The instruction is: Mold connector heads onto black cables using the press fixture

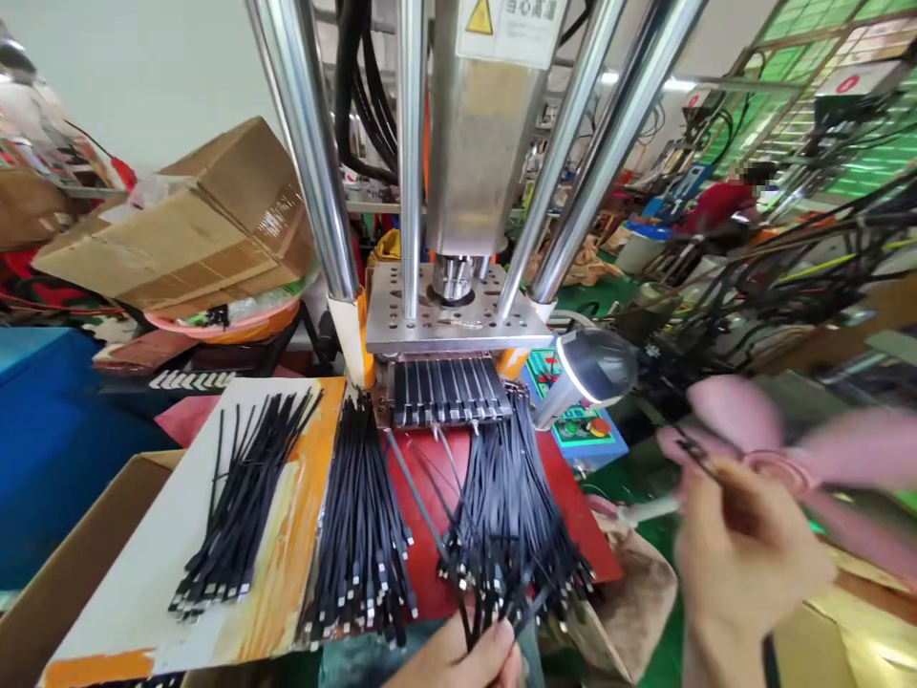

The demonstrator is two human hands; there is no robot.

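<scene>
My left hand (465,657) is closed at the bottom middle, thumb and fingers pinching flat black cables near their silver-tipped ends. Right above it spreads a thick bundle of black cables (501,487) on the red board. Over to the right, my right hand (752,554) is raised, somewhat blurred, its fingertips pinched on the dark end of a black cable (693,447). A dark strip shows below that wrist. In the middle stands a press (458,325), with several black cables (448,387) lying side by side in the fixture under its plate.
Two more cable bundles lie left, one (358,516) beside the red board (430,564), one (250,497) on a white board (121,583). A pink fan (737,420) stands behind my right hand. A control box (587,435) and lamp (594,368) flank the press.
</scene>
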